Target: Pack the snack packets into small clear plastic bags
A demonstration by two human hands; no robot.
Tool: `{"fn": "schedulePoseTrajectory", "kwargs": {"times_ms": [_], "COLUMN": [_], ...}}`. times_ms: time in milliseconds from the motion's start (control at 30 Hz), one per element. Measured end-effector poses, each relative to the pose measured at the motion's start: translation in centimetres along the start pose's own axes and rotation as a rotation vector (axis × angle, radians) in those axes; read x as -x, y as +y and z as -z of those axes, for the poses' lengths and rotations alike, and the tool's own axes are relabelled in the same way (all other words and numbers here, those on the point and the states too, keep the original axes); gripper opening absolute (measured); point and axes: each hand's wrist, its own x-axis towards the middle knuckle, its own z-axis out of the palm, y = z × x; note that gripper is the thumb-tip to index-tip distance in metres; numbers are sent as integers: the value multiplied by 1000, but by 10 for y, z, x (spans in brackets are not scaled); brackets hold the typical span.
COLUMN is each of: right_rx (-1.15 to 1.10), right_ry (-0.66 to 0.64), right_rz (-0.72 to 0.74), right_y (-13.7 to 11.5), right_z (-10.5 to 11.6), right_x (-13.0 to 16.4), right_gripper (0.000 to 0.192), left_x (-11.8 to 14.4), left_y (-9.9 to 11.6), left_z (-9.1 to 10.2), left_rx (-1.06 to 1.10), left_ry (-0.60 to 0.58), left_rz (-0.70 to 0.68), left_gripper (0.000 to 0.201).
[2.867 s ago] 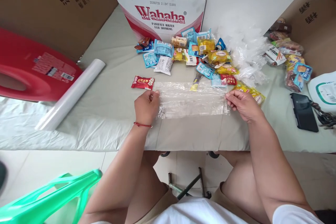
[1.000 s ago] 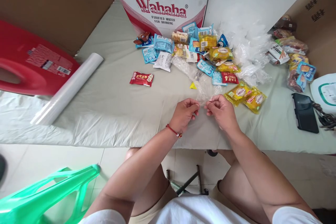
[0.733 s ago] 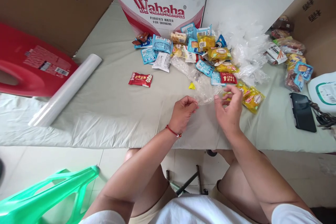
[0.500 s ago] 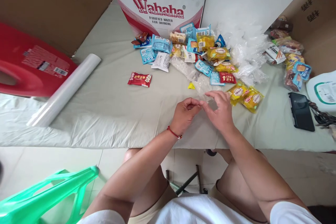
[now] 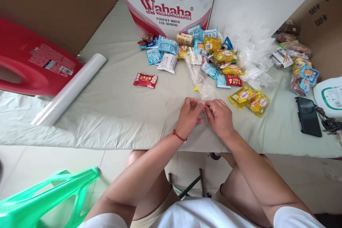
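Note:
My left hand [image 5: 189,117] and my right hand [image 5: 220,118] meet near the front of the cloth-covered table, fingertips pinched together. Between them they grip the near end of a clear plastic bag [image 5: 207,92], which stretches away toward the snack pile. Just beyond the fingers, a small yellow piece [image 5: 197,87] shows at the bag's side. Two yellow-wrapped snacks [image 5: 243,96] lie to the right of my right hand. Farther off to the left is a red packet [image 5: 145,80]. The fingers partly hide the bag's edge.
Mixed snack packets [image 5: 168,45] are heaped before a white water carton [image 5: 171,3], beside a heap of clear bags [image 5: 251,51]. A plastic film roll [image 5: 72,89] and red jug [image 5: 37,60] stand left. On the right lie a phone [image 5: 308,117] and more packaged snacks [image 5: 300,55].
The fingers of my right hand have curled in to pinch the bag beside my left fingertips. The bag's near part has shifted slightly, and the whole view has moved a little.

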Motion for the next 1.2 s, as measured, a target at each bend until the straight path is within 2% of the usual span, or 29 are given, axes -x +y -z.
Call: {"fn": "schedulePoseTrajectory", "kwargs": {"times_ms": [67,133,267,367,467,567,700,800,900,1033,1133,1200], "right_rx": [-85,-226,-496,-603,-723,-897,-911,-731,-628,-561,-324,-180], "right_ry": [-1,-6,-32,-3,103,190,86,12,16,96,13,-27], "right_rz": [-40,-123,-337,-431,-499,-652,-823,-811,-683,-456,-326,-280], "right_y": [-1,-2,-3,0,6,13,32,51,62,52,40,37], "right_z": [-1,-1,2,6,10,16,29,39,48,51,43,34], "right_x": [0,0,-2,-4,-8,-14,-17,-17,-17,-21,-23,-25], "right_gripper": [22,19,17,20,24,30,34,32,35,48,63,64], "left_x": [-1,-4,-13,-19,-23,-28,-37,-42,-39,-29,-21,-19], "left_y": [-3,-6,-9,-6,1,9,16,16,11,2,-3,-7], "left_z": [0,1,6,11,14,18,27,32,31,21,14,12], "left_rx": [-130,-165,-16,76,208,356,429,382,237,-8,-114,-140], "left_ry": [57,32,-50,-5,46,101,179,233,240,244,204,171], "left_rz": [-107,-114,-68,-115,-101,-84,-93,-98,-129,-235,-304,-312], "left_gripper": [39,33,26,21,20,23,24,23,18,13,10,8]}}
